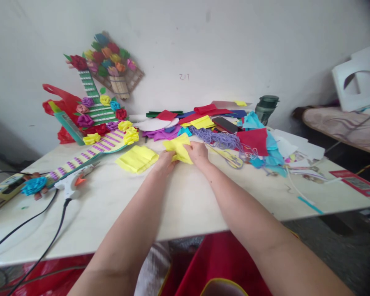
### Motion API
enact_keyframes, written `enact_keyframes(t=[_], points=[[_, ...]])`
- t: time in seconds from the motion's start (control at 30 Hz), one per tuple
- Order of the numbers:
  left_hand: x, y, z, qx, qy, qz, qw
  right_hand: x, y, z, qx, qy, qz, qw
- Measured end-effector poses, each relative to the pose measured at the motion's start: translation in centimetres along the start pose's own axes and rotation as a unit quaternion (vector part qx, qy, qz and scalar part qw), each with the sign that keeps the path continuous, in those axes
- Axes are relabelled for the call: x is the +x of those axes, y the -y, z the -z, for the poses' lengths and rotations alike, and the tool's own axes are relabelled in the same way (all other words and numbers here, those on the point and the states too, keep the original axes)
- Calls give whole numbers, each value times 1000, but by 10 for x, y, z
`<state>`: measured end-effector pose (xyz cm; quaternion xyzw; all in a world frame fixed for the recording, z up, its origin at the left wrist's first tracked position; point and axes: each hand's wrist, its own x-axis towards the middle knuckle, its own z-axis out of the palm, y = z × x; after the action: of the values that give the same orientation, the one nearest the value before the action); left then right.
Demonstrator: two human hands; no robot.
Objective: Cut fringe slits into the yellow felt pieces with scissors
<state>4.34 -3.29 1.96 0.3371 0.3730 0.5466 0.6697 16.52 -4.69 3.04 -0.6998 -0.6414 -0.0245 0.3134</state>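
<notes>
A piece of yellow crepe paper [179, 148] is held between both my hands, a little above the middle of the table. My left hand [166, 159] grips its lower left part, with the fingers partly hidden behind the paper. At its right edge, my right hand [197, 153] pinches it with thumb and fingers. A folded stack of yellow crepe paper [137, 158] lies just left of my left hand. Scissors with yellow handles [232, 158] rest to the right of my right hand, beside a tangle of purple yarn [216, 137].
On the left lie a glue gun [70, 185] with a black cord, a guitar-shaped craft [89, 154] with paper flowers, and a glue bottle [68, 125]. Coloured paper [253, 142], a dark phone [225, 125] and a green bottle [266, 109] stand or lie at the back right.
</notes>
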Motion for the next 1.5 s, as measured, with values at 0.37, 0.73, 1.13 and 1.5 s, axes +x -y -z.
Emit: enact_keyframes(t=[0.37,0.73,1.13,1.5], points=[[-9,-9,2,30,48,12,998,-1,0,-6,40,-16,20,999],[-17,-32,17,10,94,172,980,4,-8,-4,100,-59,37,993],[-13,-20,24,55,131,84,986,12,-16,-7,228,-30,9,973],[-5,-8,0,18,-79,51,995,7,-8,-10,239,-26,4,971]])
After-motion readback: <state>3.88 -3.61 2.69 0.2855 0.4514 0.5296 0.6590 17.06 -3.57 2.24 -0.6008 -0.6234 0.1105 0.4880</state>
